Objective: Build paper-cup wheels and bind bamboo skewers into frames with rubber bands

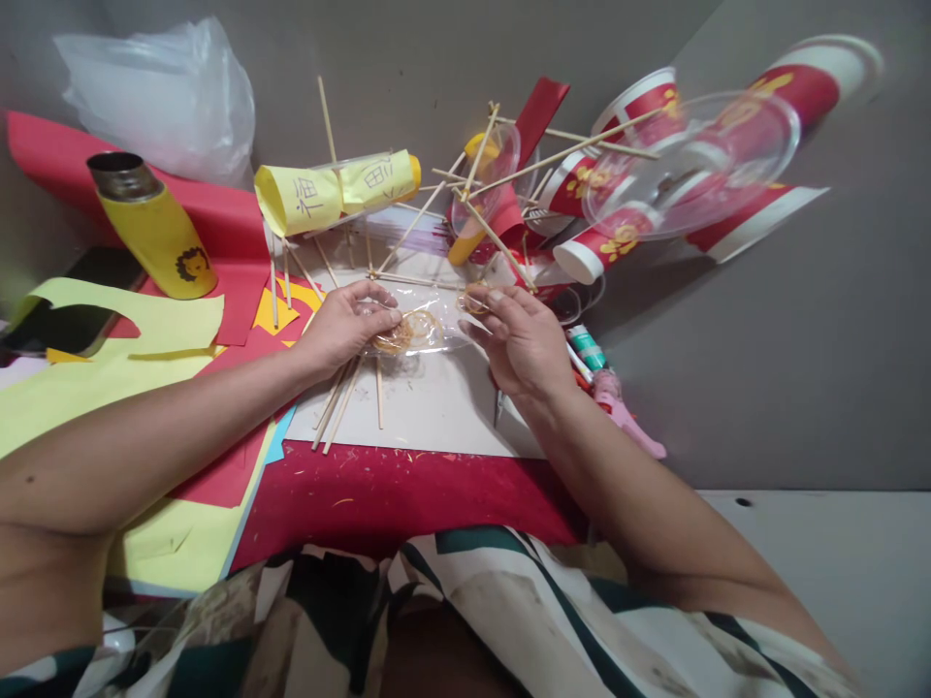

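My left hand [349, 325] is closed in a pinch on a clear plastic bag [426, 334] holding tan rubber bands, which lies on a white sheet. My right hand [516, 334] pinches one rubber band [471, 303] at the bag's right end, fingers curled. Several thin wooden sticks [341, 397] lie under and beside my left hand. Just beyond my hands stands a frame of crossed sticks [495, 233] with yellow paper labels [331, 194] bearing written characters.
Red paper cups [640, 174] and clear plastic lids [690, 165] pile up at the back right. A yellow metal bottle [156, 228] stands at left beside a phone [73, 310], red and yellow paper sheets [109, 359] and a white plastic bag [164, 92]. Pens and a pink tool [626, 417] lie by my right wrist.
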`<move>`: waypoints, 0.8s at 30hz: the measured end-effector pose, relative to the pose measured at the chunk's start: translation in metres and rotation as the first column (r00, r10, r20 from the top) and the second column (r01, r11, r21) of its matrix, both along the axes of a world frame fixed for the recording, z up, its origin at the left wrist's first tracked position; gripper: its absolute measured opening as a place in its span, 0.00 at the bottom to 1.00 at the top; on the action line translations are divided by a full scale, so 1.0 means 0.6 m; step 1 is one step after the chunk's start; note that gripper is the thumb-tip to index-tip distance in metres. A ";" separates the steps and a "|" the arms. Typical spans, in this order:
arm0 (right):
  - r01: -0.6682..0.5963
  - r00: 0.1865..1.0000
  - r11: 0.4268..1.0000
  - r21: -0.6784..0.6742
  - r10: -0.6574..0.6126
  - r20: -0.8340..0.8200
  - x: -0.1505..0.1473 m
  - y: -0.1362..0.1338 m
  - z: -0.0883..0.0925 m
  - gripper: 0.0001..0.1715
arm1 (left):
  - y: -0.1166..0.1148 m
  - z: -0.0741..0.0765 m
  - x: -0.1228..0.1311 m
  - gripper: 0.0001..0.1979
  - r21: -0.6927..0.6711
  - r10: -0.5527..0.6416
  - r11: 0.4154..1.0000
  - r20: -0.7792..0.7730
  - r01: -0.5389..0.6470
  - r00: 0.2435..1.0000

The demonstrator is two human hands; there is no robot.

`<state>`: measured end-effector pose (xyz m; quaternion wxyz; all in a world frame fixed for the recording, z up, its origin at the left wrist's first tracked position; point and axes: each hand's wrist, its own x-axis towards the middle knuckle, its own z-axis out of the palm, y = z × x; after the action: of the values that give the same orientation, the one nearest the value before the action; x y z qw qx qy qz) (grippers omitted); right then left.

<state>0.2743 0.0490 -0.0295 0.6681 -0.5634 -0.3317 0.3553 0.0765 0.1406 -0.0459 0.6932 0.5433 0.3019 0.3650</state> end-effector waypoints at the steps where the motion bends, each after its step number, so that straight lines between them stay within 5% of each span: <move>1: 0.015 1.000 1.000 0.009 -0.015 -0.016 0.001 -0.001 0.001 0.14 | 0.000 0.001 0.000 0.07 -0.003 0.005 1.000 -0.001 -0.005 1.000; 10: 0.046 0.998 0.998 -0.036 -0.048 -0.047 0.002 -0.007 0.019 0.17 | 0.000 0.007 -0.001 0.08 0.040 0.036 0.999 -0.008 -0.035 0.999; 13: -0.077 0.997 0.983 -0.165 0.081 0.019 0.009 -0.011 0.023 0.17 | 0.001 0.007 -0.001 0.08 0.068 0.069 0.995 -0.003 -0.068 0.998; 18: -0.237 0.898 0.878 -0.415 0.362 0.251 0.028 -0.010 0.000 0.15 | 0.005 0.007 0.000 0.09 0.099 0.145 0.985 -0.003 -0.144 0.989; 21: -0.091 0.748 0.951 -0.295 0.261 0.610 0.029 -0.010 -0.008 0.10 | 0.005 0.007 0.000 0.09 0.119 0.141 0.983 -0.009 -0.139 0.990; 24: -0.018 0.696 0.998 -0.061 0.056 0.716 0.017 -0.013 0.006 0.08 | 0.002 0.006 -0.001 0.09 0.157 0.119 0.981 -0.003 -0.117 0.993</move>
<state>0.2844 0.0411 -0.0258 0.4650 -0.6667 -0.5680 0.1291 0.0762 0.1416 -0.0423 0.6236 0.5793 0.3082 0.4248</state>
